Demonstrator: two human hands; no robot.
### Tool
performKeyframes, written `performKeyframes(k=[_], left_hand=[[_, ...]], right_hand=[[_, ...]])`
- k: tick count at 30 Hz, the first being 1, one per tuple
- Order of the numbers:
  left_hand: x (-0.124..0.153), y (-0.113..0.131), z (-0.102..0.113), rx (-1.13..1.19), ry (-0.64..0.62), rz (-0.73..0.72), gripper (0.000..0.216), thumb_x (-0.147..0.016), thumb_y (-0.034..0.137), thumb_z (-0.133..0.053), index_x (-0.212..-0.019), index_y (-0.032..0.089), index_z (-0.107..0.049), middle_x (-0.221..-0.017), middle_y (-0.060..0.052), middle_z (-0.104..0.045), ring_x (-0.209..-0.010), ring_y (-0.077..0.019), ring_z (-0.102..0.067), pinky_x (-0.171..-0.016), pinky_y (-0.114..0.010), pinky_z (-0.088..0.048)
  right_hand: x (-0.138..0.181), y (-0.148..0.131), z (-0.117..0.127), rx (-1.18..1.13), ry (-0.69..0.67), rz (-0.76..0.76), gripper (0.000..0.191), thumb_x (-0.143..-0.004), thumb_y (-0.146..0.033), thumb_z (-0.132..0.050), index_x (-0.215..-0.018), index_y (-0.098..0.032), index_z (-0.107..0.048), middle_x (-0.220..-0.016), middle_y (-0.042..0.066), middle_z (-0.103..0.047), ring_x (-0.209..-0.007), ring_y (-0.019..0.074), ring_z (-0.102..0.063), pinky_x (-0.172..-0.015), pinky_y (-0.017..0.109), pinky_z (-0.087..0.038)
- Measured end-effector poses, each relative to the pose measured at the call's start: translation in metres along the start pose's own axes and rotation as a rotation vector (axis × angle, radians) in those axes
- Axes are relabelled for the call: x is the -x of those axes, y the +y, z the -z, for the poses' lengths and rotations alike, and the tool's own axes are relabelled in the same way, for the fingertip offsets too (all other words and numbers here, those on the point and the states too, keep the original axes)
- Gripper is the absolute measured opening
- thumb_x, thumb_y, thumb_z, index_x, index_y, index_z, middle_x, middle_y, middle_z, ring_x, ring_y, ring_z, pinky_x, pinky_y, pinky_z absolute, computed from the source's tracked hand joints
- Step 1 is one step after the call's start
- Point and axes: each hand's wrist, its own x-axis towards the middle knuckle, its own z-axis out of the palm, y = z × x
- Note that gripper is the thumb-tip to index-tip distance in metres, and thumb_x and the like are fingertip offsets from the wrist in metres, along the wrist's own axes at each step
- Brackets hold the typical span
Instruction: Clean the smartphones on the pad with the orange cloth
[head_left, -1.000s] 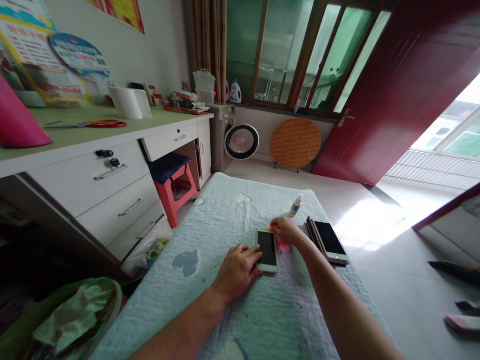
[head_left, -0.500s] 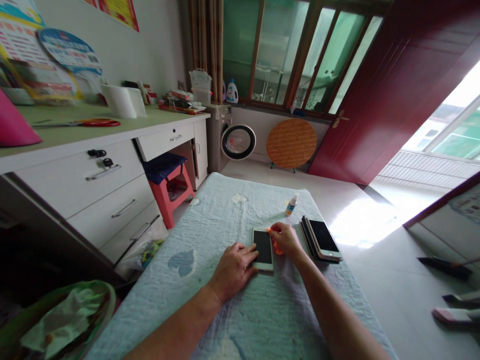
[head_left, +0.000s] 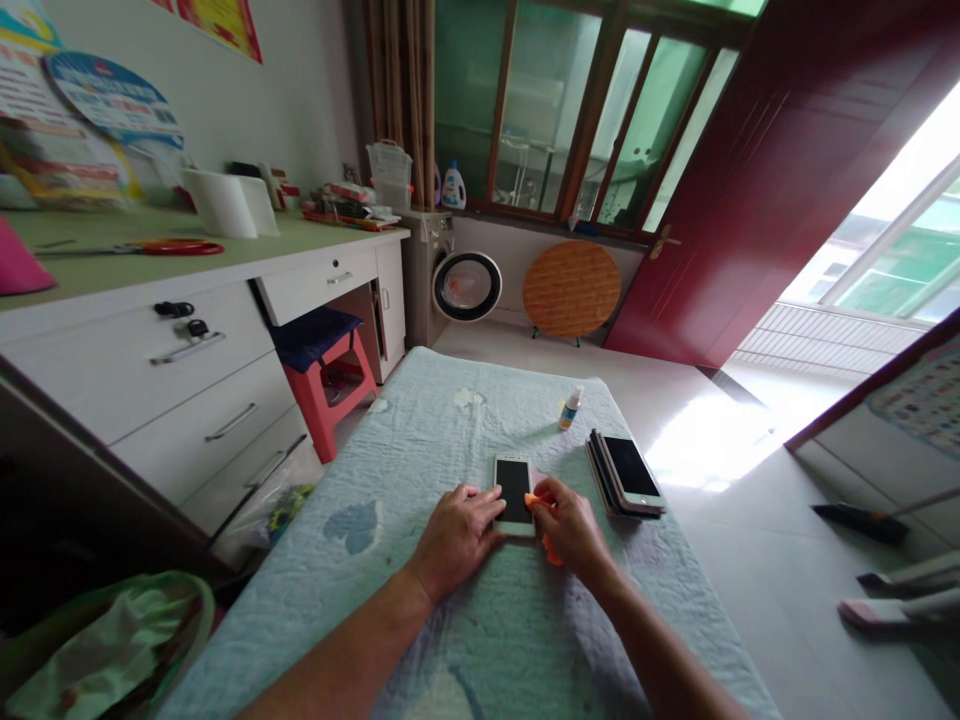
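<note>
A white smartphone (head_left: pixel 513 490) with a dark screen lies face up on the quilted light blue cover (head_left: pixel 420 430). My left hand (head_left: pixel 461 530) holds it at its lower left, fingers on the left edge and screen, thumb by the bottom corner. Pinched in my right hand (head_left: pixel 566 520) is an orange cloth (head_left: pixel 553 551), touching the phone's right edge about halfway down. To the right lies a stack of phones or similar flat devices, with a white-framed phone (head_left: pixel 631 472) on top. A small spray bottle (head_left: pixel 571 408) stands upright beyond the phones.
Left of the covered surface are a white desk with drawers (head_left: pixel 217 385), a red stool (head_left: pixel 330 395) and a green bin (head_left: pixel 199 620). Ahead stand a washing machine with its round door (head_left: pixel 466 286) open and a folded round wooden table (head_left: pixel 571 288). A red door (head_left: pixel 675 250) is at right.
My right hand has moved the orange cloth down the phone's right edge, from the top corner to about midway. My left hand stays on the phone. The whole view has shifted slightly.
</note>
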Motion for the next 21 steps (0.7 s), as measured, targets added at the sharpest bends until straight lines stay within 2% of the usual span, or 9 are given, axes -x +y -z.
performKeyframes(k=[3,11,17,21], left_hand=[[0.0,0.001,0.0,-0.005,0.002,0.005,0.036,-0.084,0.03,-0.068,-0.119,0.022,-0.064,-0.131,-0.004,-0.06,-0.106,-0.0241,-0.054,-0.093,-0.04,-0.046],[-0.001,0.003,0.0,-0.028,0.005,0.001,0.038,-0.081,0.026,-0.072,-0.118,0.02,-0.064,-0.13,-0.005,-0.06,-0.106,-0.0242,-0.054,-0.093,-0.039,-0.047],[0.0,0.003,0.001,-0.02,0.012,-0.005,0.036,-0.082,0.025,-0.071,-0.117,0.021,-0.065,-0.13,-0.005,-0.061,-0.105,-0.0241,-0.055,-0.092,-0.04,-0.047],[0.0,0.0,0.0,0.003,0.011,-0.015,0.033,-0.084,0.028,-0.068,-0.116,0.022,-0.065,-0.13,-0.005,-0.06,-0.105,-0.0233,-0.055,-0.092,-0.039,-0.047]], right_hand=[[0.013,0.0,0.0,0.008,-0.009,0.0,0.019,-0.084,-0.04,-0.048,-0.08,-0.022,-0.051,-0.051,-0.006,-0.052,-0.036,0.0112,-0.053,-0.032,0.016,-0.034],[0.032,0.001,-0.001,0.036,-0.005,0.013,0.02,-0.084,-0.04,-0.048,-0.077,-0.022,-0.049,-0.052,-0.005,-0.053,-0.038,0.0111,-0.053,-0.036,0.017,-0.034],[0.033,0.002,0.0,0.1,-0.013,0.0,0.02,-0.083,-0.037,-0.048,-0.073,-0.021,-0.051,-0.053,-0.005,-0.055,-0.04,0.0102,-0.054,-0.04,0.017,-0.036],[0.022,-0.002,0.003,0.14,-0.037,-0.009,0.017,-0.081,-0.034,-0.052,-0.07,-0.021,-0.051,-0.054,-0.004,-0.058,-0.04,0.0107,-0.054,-0.039,0.018,-0.037]])
